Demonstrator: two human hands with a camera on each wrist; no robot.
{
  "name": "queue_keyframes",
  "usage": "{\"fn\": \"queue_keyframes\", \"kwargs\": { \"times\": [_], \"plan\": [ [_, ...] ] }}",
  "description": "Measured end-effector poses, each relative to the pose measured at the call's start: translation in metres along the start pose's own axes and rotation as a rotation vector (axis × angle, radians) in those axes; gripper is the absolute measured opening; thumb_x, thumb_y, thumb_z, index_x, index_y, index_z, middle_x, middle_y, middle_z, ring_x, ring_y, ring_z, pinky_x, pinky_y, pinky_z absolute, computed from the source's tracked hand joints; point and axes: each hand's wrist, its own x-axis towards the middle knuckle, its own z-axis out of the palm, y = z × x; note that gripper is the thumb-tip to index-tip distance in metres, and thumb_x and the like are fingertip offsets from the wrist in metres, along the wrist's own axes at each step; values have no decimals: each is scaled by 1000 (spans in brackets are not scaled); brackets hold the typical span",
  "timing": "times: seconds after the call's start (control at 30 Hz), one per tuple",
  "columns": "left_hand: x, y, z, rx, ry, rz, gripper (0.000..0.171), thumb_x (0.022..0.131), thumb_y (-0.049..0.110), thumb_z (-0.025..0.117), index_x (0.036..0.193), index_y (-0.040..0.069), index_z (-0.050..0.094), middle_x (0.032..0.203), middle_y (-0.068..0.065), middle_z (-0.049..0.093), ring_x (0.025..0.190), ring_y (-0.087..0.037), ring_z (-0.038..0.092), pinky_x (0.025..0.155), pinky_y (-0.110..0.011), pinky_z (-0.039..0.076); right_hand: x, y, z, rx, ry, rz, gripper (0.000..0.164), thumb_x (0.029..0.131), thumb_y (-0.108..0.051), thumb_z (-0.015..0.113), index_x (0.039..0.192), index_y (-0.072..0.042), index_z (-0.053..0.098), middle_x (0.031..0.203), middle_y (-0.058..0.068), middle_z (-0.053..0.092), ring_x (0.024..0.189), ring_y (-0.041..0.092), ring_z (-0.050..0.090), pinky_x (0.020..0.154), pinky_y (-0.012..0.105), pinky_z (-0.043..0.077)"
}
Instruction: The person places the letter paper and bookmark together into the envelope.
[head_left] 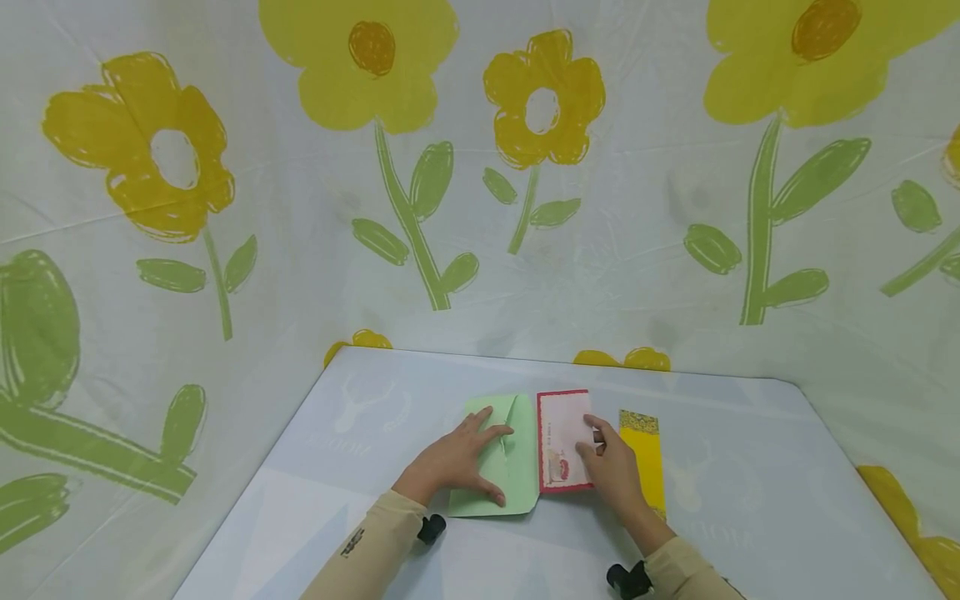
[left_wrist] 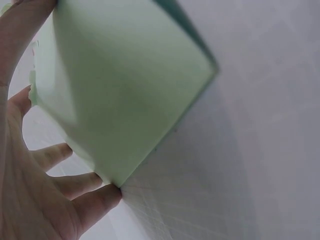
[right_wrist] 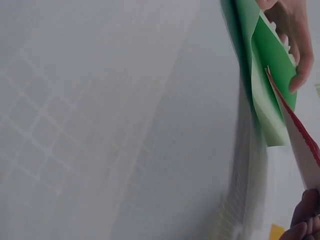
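A light green envelope [head_left: 522,467] lies on the table under my left hand [head_left: 457,457], whose fingers are spread across it. In the left wrist view the thumb and fingertips touch the envelope [left_wrist: 125,95] near its edges. My right hand [head_left: 613,467] pinches the right edge of a pale pink card [head_left: 562,421] with a red border and a small printed picture. From the right wrist view, the far end of the card [right_wrist: 295,130] stands at the envelope's open side, against its darker green inside [right_wrist: 272,55]. How deep it reaches is unclear.
A yellow paper packet [head_left: 643,446] with a patterned gold top lies on the table just right of my right hand, partly covered by it. The pale table [head_left: 315,467] meets a flower-printed cloth [head_left: 637,233] at the back and sides.
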Motion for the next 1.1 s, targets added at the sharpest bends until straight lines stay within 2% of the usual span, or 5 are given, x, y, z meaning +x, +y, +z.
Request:
{"fn": "queue_keyframes", "kwargs": {
  "times": [0.37,0.73,1.1],
  "plan": [
    [0,1,-1,-8,1,5,112,56,74,87,152,37,42,168,-10,19,149,-42,29,108,-56,43,-3,-3,5,8,6,-8,55,96,-15,69,148,-9,51,112,13,60,92,24,52,79,32,50],
    [1,1,1,-12,-1,-4,113,55,75,86,152,39,41,168,-9,19,149,-41,29,109,-56,42,-3,-3,14,1,-4,-28,54,95,-17,72,146,-11,54,109,10,60,87,21,53,69,23,46],
    [1,-1,2,-5,-1,-6,111,56,75,86,152,40,42,168,-9,20,149,-40,29,108,-56,43,-6,-7,18,-11,-26,-17,55,96,-16,71,147,-10,52,111,12,61,83,20,53,70,25,50]
  ]
}}
